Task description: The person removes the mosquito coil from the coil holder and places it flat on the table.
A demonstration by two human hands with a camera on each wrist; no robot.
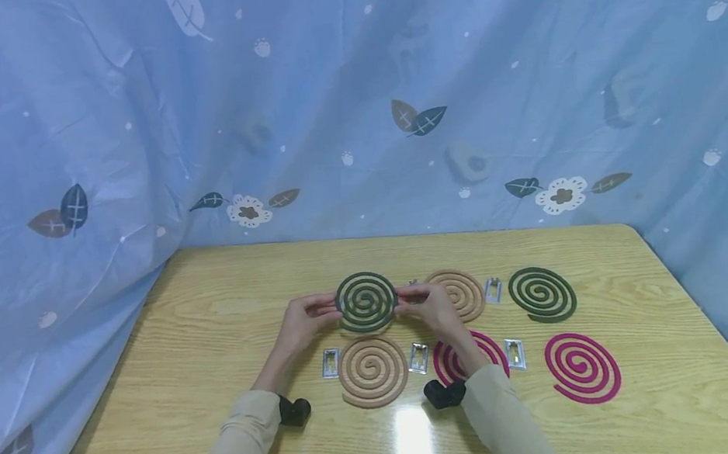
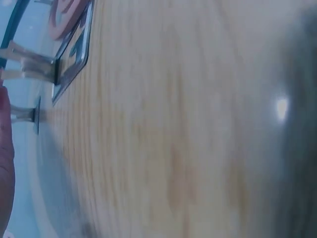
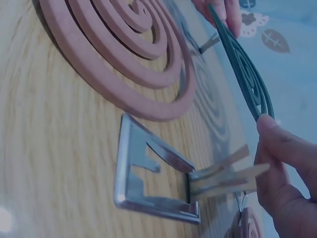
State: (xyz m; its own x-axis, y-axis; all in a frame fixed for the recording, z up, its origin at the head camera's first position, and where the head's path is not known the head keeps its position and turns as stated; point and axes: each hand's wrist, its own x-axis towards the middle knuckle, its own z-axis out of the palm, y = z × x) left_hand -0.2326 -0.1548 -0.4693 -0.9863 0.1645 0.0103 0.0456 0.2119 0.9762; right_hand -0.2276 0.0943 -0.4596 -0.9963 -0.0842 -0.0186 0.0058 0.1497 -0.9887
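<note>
Both hands hold a dark green mosquito coil [image 1: 367,302] by opposite edges, tilted up over the table. My left hand [image 1: 304,322] pinches its left edge between thumb and fingers; my right hand [image 1: 434,309] pinches the right edge. In the right wrist view the coil [image 3: 245,74] appears nearly edge-on, clear of the wood, its shadow below. That view shows my right hand [image 3: 292,173] beside a metal coil stand [image 3: 158,206] with upright prongs. Only a strip of my left hand [image 2: 6,163] enters the left wrist view. A tan coil [image 1: 377,400] lies flat just in front.
Another green coil [image 1: 562,293] and a magenta coil [image 1: 607,388] lie at the right. A second magenta coil [image 1: 494,349] is partly under my right forearm, and another tan coil [image 1: 466,294] sits behind my right hand. Several metal stands [image 1: 496,289] stand among them. A blue curtain [image 1: 343,89] borders the table.
</note>
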